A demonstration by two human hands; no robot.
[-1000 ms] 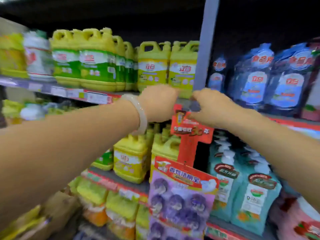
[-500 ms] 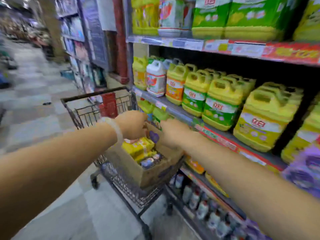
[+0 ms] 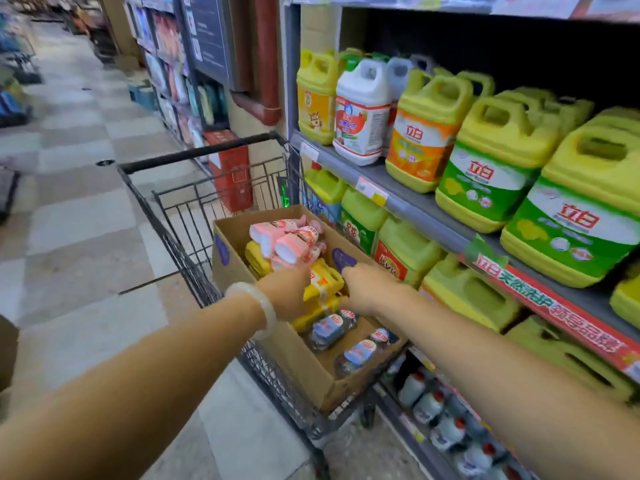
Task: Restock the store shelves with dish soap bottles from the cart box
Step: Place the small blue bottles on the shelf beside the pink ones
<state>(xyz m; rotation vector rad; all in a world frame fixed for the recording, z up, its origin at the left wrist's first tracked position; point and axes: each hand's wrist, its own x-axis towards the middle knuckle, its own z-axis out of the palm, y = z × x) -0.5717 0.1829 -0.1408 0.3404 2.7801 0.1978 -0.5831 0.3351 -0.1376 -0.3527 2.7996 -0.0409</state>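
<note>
A tiled aisle floor runs along the left side. On it stands a wire shopping cart with a black handle bar, pulled up just beside the shelves. A cardboard box sits in the cart's basket, open at the top. Inside it lie pink bottles at the far end, yellow dish soap bottles in the middle, and clear bottles with blue labels at the near end. The left hand, with a pale bangle on its wrist, reaches into the box over the yellow bottles; its fingers are hidden behind the back of the hand, so I cannot tell whether it grips anything. The right hand reaches in beside it, touching the yellow bottles, and its fingers are also hidden, so its grip cannot be told. To the right, the grey shelf carries a row of big handled jugs: 1 yellow jug, 1 white jug, 1 orange-labelled jug and green-labelled jugs. More yellow-green jugs fill the shelf below.
</note>
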